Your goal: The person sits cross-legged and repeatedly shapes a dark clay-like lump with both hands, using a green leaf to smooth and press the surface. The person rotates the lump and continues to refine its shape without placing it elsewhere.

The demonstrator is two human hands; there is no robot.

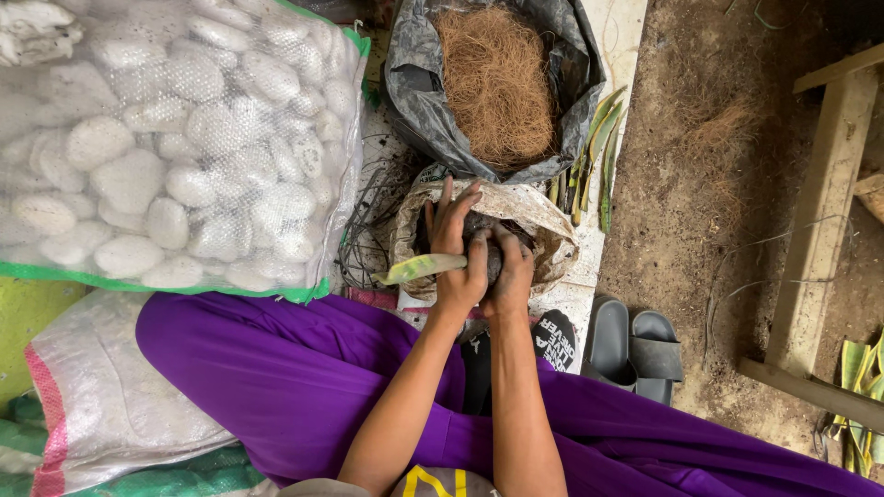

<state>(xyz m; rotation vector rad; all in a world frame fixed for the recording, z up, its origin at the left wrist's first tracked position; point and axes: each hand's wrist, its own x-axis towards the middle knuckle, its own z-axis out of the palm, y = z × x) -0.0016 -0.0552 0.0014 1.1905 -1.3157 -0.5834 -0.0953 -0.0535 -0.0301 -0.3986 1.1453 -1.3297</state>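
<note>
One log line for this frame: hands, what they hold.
left hand: holds green leaf | right hand: on dark clump | both over soil sack | fibre bag behind

pebble sack (pixel 175 138) left | fibre bag (pixel 497 83) behind soil sack (pixel 543 230) | sandals (pixel 631 345) right

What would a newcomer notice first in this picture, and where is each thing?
First, the big mesh sack of white pebbles filling the upper left, and the purple cloth spread across the bottom. At centre, the left hand and the right hand press together on a dark clump inside an open pale sack, a green leaf sticking out leftward. Above them, a dark bag of brown fibre stands open.
</note>
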